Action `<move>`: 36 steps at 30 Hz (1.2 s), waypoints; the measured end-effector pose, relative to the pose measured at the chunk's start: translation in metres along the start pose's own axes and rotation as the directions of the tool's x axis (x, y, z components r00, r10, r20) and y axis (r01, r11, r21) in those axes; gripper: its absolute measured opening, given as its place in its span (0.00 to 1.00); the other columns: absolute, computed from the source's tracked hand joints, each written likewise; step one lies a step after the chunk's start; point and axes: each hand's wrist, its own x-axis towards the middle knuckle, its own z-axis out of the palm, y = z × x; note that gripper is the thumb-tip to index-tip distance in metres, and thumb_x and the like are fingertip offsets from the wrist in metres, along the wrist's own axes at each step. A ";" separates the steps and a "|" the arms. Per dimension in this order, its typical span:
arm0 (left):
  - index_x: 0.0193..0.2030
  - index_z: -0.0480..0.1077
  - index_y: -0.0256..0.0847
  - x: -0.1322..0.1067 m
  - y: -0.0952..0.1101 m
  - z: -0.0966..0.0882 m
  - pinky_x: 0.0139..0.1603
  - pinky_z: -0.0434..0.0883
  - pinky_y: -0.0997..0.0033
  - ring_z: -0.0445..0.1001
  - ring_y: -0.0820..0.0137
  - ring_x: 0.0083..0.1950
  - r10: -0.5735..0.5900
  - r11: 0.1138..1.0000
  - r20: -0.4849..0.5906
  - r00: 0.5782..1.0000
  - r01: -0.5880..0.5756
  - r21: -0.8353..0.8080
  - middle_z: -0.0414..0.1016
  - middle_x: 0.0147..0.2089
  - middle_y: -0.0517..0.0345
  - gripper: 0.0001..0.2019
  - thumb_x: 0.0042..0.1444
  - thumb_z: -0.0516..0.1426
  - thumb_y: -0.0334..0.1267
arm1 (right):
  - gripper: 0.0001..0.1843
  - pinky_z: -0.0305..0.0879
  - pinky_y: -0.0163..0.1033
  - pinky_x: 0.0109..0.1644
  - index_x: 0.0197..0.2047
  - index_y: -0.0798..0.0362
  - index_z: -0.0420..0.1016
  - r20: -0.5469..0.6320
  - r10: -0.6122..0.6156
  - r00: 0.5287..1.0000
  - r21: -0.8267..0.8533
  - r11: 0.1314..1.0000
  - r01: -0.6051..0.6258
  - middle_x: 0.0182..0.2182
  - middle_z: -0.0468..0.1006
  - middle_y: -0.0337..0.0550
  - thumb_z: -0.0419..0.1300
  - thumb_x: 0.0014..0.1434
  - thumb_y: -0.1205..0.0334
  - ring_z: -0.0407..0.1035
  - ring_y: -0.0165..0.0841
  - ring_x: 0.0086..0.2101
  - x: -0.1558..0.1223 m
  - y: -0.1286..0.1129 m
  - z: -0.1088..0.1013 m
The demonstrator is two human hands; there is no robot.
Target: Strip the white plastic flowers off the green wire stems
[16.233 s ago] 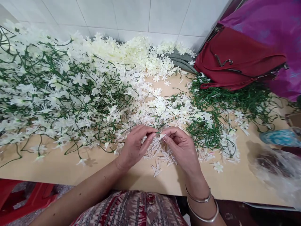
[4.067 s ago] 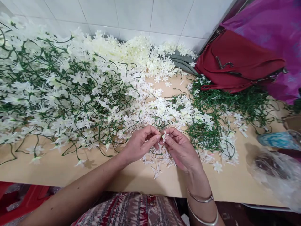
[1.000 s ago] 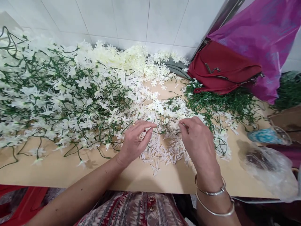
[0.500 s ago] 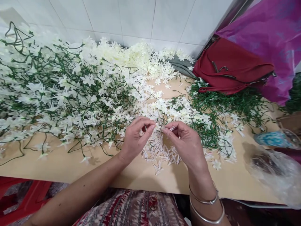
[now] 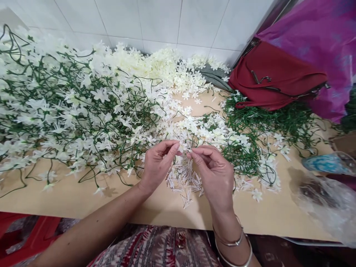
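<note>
My left hand (image 5: 159, 165) is closed in a pinch on a small white artificial flower (image 5: 183, 147). Close by on its right, my right hand (image 5: 216, 170) has thumb and forefinger pressed together at the flower's edge; whatever is between those fingertips is too small to make out. Below the hands lies a heap of thin white stamen sticks (image 5: 185, 178). Loose white blossoms (image 5: 200, 128) are spread just beyond the fingers.
White flowers on green stems (image 5: 83, 107) fill the table's left side. Cream petals (image 5: 164, 63) are piled by the tiled wall. At right are green stems (image 5: 241, 155), a red bag (image 5: 278, 78), a purple plastic sheet (image 5: 311, 33), a blue-white item (image 5: 325, 163) and a clear plastic bag (image 5: 328, 207).
My right hand has shifted left and slightly down, and its wrist has turned. White sticks that showed between its fingers are now out of sight. My left hand still pinches the flower.
</note>
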 end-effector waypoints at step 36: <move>0.59 0.74 0.43 0.004 0.005 -0.004 0.64 0.77 0.54 0.78 0.59 0.63 0.071 0.941 0.148 0.986 -0.017 -0.337 0.80 0.60 0.46 0.14 0.72 0.53 0.39 | 0.04 0.69 0.47 0.54 0.38 0.50 0.74 -0.133 -0.202 0.970 -0.206 0.963 0.172 0.42 0.74 0.46 0.62 0.65 0.60 0.71 0.38 0.46 0.003 0.010 -0.002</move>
